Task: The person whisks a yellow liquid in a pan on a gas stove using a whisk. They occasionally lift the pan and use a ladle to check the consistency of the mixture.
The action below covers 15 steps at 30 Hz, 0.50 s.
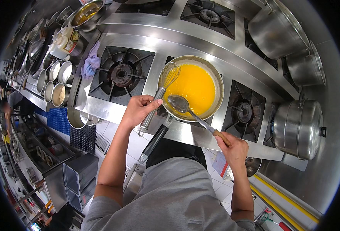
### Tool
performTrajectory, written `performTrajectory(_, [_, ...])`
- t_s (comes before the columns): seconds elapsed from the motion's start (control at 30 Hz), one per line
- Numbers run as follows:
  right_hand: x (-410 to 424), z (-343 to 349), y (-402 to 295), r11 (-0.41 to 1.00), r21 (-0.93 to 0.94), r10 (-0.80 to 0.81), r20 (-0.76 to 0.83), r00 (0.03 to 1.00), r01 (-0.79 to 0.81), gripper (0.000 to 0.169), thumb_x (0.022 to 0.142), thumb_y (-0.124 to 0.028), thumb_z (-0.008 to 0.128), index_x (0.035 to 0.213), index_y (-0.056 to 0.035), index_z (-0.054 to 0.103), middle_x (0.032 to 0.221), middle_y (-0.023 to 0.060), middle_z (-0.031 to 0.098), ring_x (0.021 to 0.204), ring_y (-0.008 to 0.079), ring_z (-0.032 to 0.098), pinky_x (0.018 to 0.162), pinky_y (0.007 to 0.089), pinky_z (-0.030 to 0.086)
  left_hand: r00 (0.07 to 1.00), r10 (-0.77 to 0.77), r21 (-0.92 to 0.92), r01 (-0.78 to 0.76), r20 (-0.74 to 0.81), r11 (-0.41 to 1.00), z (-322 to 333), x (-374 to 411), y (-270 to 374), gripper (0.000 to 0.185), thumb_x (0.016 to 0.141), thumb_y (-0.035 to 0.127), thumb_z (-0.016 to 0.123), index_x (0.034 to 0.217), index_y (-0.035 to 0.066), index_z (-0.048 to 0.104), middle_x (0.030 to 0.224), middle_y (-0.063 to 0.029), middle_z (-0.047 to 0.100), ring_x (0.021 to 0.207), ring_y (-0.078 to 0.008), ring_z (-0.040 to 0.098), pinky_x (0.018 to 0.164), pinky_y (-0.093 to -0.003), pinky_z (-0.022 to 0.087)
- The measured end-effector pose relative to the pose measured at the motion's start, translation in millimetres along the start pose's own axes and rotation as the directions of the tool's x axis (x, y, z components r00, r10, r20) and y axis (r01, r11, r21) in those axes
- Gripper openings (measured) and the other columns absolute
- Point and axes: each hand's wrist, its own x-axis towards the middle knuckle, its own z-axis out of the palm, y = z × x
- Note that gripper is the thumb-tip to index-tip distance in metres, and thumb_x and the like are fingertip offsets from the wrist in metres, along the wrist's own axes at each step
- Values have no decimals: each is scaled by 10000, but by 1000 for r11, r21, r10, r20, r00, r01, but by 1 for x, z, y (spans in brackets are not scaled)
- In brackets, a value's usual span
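Observation:
In my left hand [143, 111] I grip the steel handle of a balloon whisk [167, 77], its wire loops over the left side of a frying pan [219, 99]. My right hand [232, 148] is closed on the wooden handle of a large metal spoon [179, 104]. The spoon's bowl is above the near left part of the pan, wet and tilted. Bright yellow-orange liquid [196, 86] covers the pan's bottom. The pan sits on the middle front burner, and its black handle [155, 142] points towards me.
Bare burners [121, 73] [244, 112] flank the pan. A lidded steel pot [299, 130] stands at the right; tall stockpots [278, 30] are behind it. A crumpled purple cloth [90, 62] lies left, near bowls of powder [59, 95] and squeeze bottles [64, 43]. Another person [12, 101] is far left.

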Motion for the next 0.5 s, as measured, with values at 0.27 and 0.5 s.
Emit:
performTrajectory(0.27, [0,3,1,1000,20,-5,-5,1000,5,258,864,-344,795,984,-116,799,841,106,765,694,285,732,647,356,568,1000,-5,12,5,7,1000,0,-2,4,400,917,377,785,784,6,716,641,-2,626,554,-44,515,503,-236,384])
performTrajectory(0.5, [1,3,1,999,50,0,9,1000,-1,264,873,-338,796,1019,-118,800,725,118,716,618,280,698,600,356,531,1000,-28,16,27,14,999,0,-2,6,383,922,358,782,821,-6,717,661,-6,640,581,-46,533,527,-233,396])
